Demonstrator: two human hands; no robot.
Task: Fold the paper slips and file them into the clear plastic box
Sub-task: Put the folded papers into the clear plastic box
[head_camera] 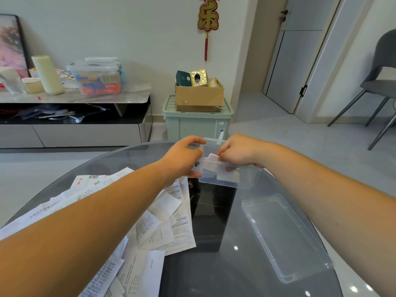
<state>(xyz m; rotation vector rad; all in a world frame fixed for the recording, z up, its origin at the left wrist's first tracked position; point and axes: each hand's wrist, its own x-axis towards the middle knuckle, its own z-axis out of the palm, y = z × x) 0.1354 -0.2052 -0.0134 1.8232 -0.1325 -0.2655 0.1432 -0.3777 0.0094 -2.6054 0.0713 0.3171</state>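
White wall [150, 28], grey tiled floor [278, 129]

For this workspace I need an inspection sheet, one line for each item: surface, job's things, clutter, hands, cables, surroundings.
Surface: round dark glass table, reflective.
Job's things: clear plastic box, open, held at the table's far side; its lid lies flat on the right; loose paper slips are piled on the left; a folded slip is at the box's mouth.
Clutter: nothing seen.
Hands: left hand grips the box's left end; right hand pinches the folded slip.
Cables: nothing seen.
Surroundings: cardboard box on a green storage bin; low cabinet with containers at left; grey chair at right.
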